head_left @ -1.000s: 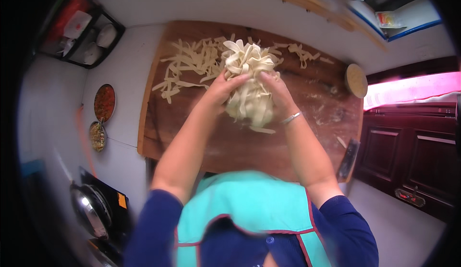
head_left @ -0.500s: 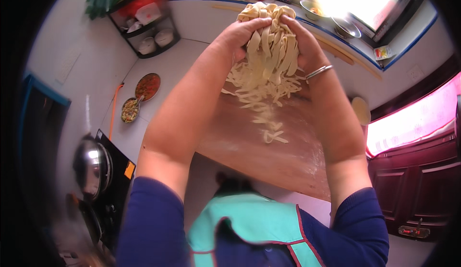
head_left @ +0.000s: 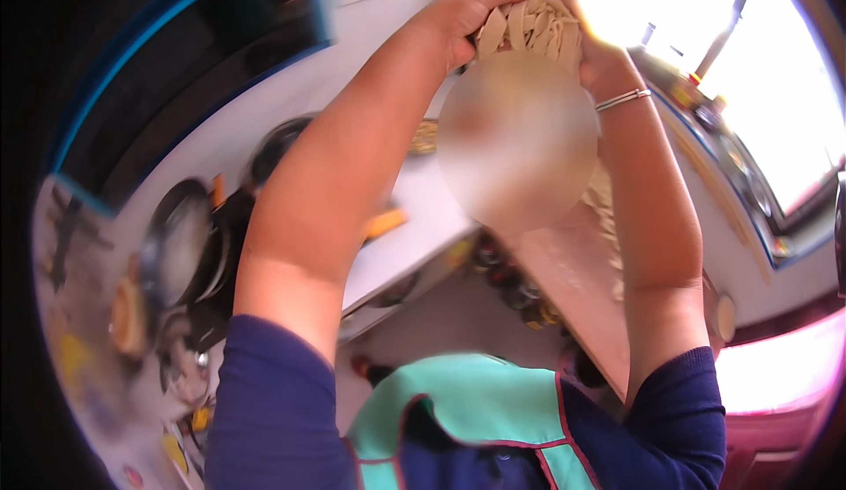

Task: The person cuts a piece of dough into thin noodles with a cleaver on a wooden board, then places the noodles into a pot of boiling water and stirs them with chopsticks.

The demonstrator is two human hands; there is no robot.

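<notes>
Left hand: gripping the left side of the flat noodles, thumb across the front.
Right hand: closed round their right side (silver bracelet at the wrist).
Flat noodles: raised between the 2 hands, top cut off by the upper edge, lower ends lost behind a round blurred patch.
Wooden board: below, loose strips on it partly behind the right forearm.
Window ledge: colourful items, any lettering too smeared to read.
Pan: far left, blurred.

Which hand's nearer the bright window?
Right. In view, the right hand is just left of the bright window; the left hand is farther left, across the held flat dough noodles.
</notes>
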